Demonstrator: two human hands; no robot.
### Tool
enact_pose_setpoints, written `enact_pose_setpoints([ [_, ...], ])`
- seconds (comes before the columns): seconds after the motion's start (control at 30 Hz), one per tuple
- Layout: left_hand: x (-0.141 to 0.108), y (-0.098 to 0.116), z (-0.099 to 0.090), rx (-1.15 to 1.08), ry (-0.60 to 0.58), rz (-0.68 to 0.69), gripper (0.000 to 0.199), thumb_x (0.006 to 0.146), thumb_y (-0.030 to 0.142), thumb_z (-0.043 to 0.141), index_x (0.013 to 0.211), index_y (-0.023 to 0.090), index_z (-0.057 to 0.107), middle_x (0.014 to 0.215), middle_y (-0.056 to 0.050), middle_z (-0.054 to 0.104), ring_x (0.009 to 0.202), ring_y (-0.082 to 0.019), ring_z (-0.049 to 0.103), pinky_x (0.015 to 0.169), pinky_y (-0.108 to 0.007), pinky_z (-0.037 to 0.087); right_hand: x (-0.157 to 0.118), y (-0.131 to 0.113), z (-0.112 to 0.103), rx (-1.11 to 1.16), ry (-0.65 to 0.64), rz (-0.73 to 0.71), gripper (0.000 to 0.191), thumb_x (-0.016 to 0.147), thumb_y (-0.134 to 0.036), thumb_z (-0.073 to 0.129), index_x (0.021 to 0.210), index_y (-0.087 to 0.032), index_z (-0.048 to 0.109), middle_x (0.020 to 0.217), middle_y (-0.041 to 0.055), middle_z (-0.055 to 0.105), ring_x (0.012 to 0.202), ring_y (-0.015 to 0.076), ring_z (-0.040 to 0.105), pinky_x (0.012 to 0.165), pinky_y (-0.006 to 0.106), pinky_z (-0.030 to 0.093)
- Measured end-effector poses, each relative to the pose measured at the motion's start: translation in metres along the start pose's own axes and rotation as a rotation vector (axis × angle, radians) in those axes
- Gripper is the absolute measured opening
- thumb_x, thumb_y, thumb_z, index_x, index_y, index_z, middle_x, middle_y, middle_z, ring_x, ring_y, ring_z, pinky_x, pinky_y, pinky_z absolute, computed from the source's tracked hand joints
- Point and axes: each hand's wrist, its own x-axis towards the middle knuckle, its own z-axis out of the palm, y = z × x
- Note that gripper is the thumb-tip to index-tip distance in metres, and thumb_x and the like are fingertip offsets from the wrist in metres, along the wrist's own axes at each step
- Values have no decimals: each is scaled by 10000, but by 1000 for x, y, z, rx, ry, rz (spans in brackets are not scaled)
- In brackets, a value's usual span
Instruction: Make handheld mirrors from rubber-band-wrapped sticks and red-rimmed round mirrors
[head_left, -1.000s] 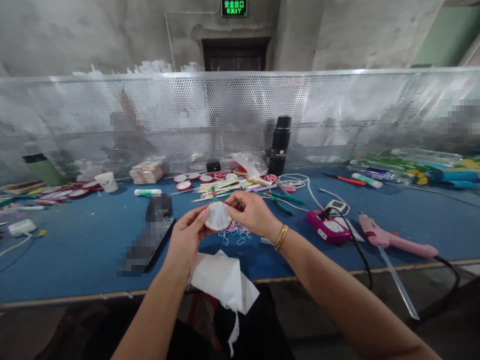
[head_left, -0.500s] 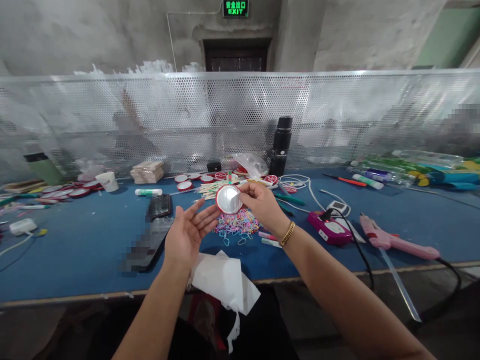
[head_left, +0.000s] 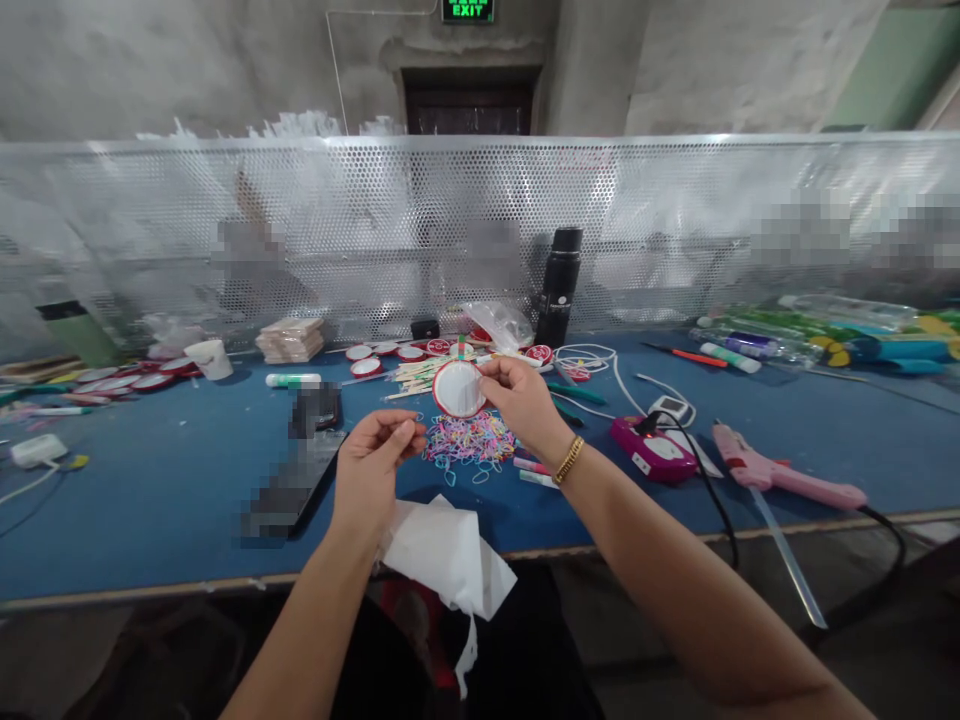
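With your right hand (head_left: 517, 395) you hold one round disc (head_left: 459, 388), its white face turned to you and its red rim visible. This grip is clamped on the right edge of the disc, thumb and fingers together. One narrow strip (head_left: 461, 346), green and red, shows just above the disc's top. Around your right wrist there is one gold bracelet (head_left: 570, 460).

Your left hand (head_left: 375, 465) is to the left of the disc and lower, apart from it. Its thumb is near the curled fingers; whether this grip has something small between the tips, I cannot tell.

Just below the right grip lies one heap of coloured bands (head_left: 471, 440), too many for counting, and two pens (head_left: 534, 468) are under the wrist. Beyond the held disc, I count at least four white-faced discs (head_left: 367, 368) on the counter (head_left: 172, 500). One black bottle (head_left: 561, 290) stands behind the right grip.

To the right of this grip are one purple power strip (head_left: 652, 450) and, farther, one pink glue gun (head_left: 795, 478). Left of the left grip you have one white cup (head_left: 212, 360). White paper (head_left: 442, 550) is below this grip, at the counter's edge; the sheets I cannot count.
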Motion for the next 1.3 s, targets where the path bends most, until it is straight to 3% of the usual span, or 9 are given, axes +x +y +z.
enact_pose_setpoints([
  [0.2,-6,14,-4,387,-31,199,278,955,450,614,929,198,730,617,28,595,597,-120,547,602,-225,464,1,3,1,12,15,12,206,703,-381,597,775,-192,635,690,-15,620,626,134,537,616,275,440],
  [0.3,-14,33,-13,733,-331,253,279,921,469,660,1008,229,772,899,-35,747,854,-197,673,812,-324,532,2,5,1,19,18,17,201,702,-374,596,778,-194,639,709,-8,636,642,141,557,627,279,455],
  [0.4,-26,48,-22,1071,-710,299,426,814,526,787,1167,289,764,1181,-50,759,1135,-275,655,1019,-437,488,2,6,1,-1,16,3,186,727,-371,598,775,-196,636,705,-10,643,646,141,567,634,278,455],
  [0.53,-44,49,-30,1318,-889,346,607,724,520,868,1274,311,718,1233,-65,742,1162,-319,648,1047,-515,473,2,7,2,7,10,10,160,739,-346,598,773,-194,631,697,-19,642,640,137,567,631,272,452],
  [0.63,-50,43,-38,1422,-829,393,418,882,404,750,1287,308,706,1166,-66,737,1050,-283,669,932,-465,531,1,8,3,-20,13,28,139,738,-325,601,762,-193,634,693,-20,647,634,139,568,624,271,451],
  [0.8,-47,36,-62,1575,-553,505,336,973,249,592,1289,270,703,1144,-95,729,1018,-275,666,912,-452,532,-1,10,5,-108,-11,47,122,743,-298,592,770,-191,645,714,-10,670,636,140,576,623,268,450],
  [0.93,-45,34,-72,1582,-581,506,414,919,249,650,1329,300,683,1256,-81,726,1151,-300,656,959,-472,529,-3,10,7,-145,-31,28,134,757,-315,585,779,-196,642,707,-9,662,632,142,577,618,266,443],
  [1.07,-38,45,-60,1486,-519,600,510,920,482,666,1383,270,643,1370,-88,691,1250,-327,622,1035,-498,504,-5,7,9,-151,-40,20,128,780,-325,593,778,-203,632,693,-11,654,608,138,575,595,261,435],
  [1.3,-13,46,-33,1234,-359,641,291,1026,409,518,1078,235,746,1064,-55,774,1010,-234,704,882,-366,540,-4,12,7,-225,-63,-1,101,832,-283,614,859,-208,676,764,-1,701,682,146,632,653,260,483],
])
